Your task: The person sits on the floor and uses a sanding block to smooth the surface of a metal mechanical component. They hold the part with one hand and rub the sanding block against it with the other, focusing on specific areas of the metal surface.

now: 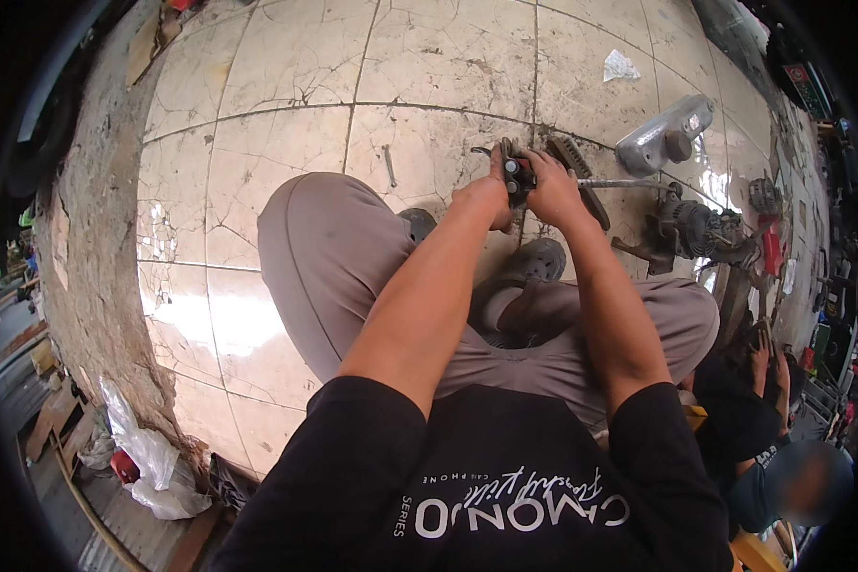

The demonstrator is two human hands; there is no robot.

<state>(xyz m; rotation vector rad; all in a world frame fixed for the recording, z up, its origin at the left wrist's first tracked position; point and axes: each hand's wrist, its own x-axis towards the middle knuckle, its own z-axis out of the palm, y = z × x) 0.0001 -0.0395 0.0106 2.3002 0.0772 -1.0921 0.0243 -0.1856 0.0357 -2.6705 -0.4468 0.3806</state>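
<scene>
Head view: the person squats on a cracked tile floor (286,57), both forearms reaching forward toward twelve o'clock. The left hand (484,194) and the right hand (553,186) close from either side around a small dark mechanical part (518,177), which sits between them just above the knees. Left fingers wrap its left side; right fingers curl over its top and right side, so both grips are pressed onto the part, though the fisheye leaves it too small to say whether a fingertip is turning anything.

The step in hand looks like working the part by hand, one hand steadying and one acting on it. The next move probably needs a firm hold by the left while the right twists or pulls.

At two o'clock of the hands lies a grey metal cover (663,135); at three o'clock an engine assembly (696,229); a brush (578,176) rests just beyond the right hand. A loose metal rod (389,165) lies at ten o'clock. Another person (763,429) crouches at four o'clock.
</scene>
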